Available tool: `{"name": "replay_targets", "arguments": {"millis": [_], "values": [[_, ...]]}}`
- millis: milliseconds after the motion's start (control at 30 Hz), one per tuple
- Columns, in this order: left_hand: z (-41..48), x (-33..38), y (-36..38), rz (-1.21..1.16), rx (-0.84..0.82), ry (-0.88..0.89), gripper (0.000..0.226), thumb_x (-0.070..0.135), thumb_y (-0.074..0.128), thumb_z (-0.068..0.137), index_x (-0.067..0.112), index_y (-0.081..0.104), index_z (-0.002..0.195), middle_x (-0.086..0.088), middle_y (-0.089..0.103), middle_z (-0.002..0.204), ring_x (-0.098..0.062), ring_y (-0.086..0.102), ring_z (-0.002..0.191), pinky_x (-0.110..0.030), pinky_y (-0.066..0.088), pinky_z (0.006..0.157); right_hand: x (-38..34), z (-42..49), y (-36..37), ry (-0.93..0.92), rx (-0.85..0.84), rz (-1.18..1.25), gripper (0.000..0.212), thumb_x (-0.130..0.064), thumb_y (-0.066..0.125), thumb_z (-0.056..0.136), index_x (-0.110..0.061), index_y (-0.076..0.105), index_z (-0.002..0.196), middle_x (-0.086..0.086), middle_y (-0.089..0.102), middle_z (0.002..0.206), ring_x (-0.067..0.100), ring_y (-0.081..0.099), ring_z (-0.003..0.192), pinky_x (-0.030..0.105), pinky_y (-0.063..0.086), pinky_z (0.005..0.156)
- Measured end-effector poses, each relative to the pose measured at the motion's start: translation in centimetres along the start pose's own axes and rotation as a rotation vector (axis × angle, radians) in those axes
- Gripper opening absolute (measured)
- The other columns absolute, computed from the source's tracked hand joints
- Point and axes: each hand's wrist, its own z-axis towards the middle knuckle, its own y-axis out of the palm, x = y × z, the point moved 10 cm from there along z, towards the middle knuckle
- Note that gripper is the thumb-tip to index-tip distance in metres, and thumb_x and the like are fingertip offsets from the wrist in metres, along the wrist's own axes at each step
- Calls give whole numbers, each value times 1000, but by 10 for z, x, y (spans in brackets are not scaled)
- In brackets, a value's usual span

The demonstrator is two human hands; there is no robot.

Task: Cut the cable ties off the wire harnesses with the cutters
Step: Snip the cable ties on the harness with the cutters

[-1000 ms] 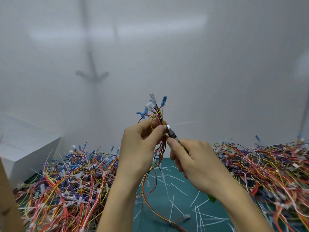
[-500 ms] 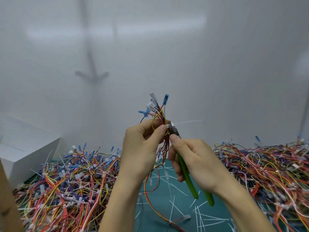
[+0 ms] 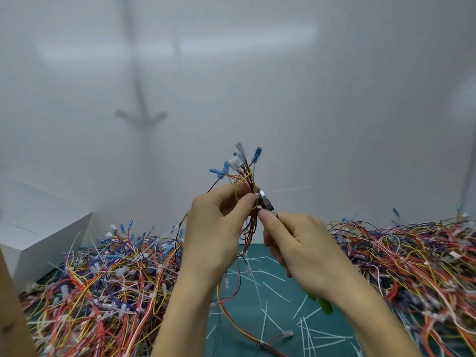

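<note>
My left hand (image 3: 216, 228) holds a wire harness (image 3: 244, 176) upright, pinched between thumb and fingers; blue and white connectors fan out at its top and its wires trail down to the mat. My right hand (image 3: 301, 248) grips the green-handled cutters (image 3: 266, 203), handles squeezed together inside the palm, with only the green tips (image 3: 323, 306) showing below. The metal jaws sit against the white cable tie (image 3: 257, 196) on the bundle by my left thumb. The tie's thin tail (image 3: 288, 189) sticks out to the right.
Heaps of tangled coloured harnesses lie to the left (image 3: 103, 284) and right (image 3: 412, 258). Several cut white ties (image 3: 273, 284) litter the green mat (image 3: 286, 338) between them. A white box (image 3: 38, 228) stands at the left, and a brown cardboard edge (image 3: 13, 318) at the bottom left.
The cutters' handles, spread half a second ago, are now squeezed shut in my right hand. The jaws stay at the tie; the harness has barely moved.
</note>
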Motion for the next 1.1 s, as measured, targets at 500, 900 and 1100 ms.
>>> {"name": "replay_targets", "arguments": {"millis": [500, 900, 1100], "values": [[-1, 1, 0, 62, -8, 11, 13, 36, 62, 82, 33, 73, 88, -16, 72, 86, -43, 64, 90, -59, 54, 84, 4, -2, 4, 42, -32, 36, 55, -55, 39, 98, -17, 58, 63, 0, 55, 45, 8, 48, 39, 46, 53, 58], [-1, 5, -1, 57, 2, 37, 12, 33, 62, 84, 37, 74, 87, -5, 74, 83, -35, 66, 87, -54, 56, 81, 15, -2, 22, 149, -146, 339, 54, -56, 44, 97, -16, 58, 63, 5, 48, 47, 22, 46, 42, 28, 42, 42], [-1, 6, -4, 75, 1, 63, 27, 17, 65, 92, 42, 75, 88, 13, 76, 83, -15, 71, 84, -43, 58, 83, 10, -5, 34, 189, -250, 544, 52, -54, 43, 97, -16, 57, 65, 4, 44, 47, 21, 41, 41, 28, 42, 45]]}}
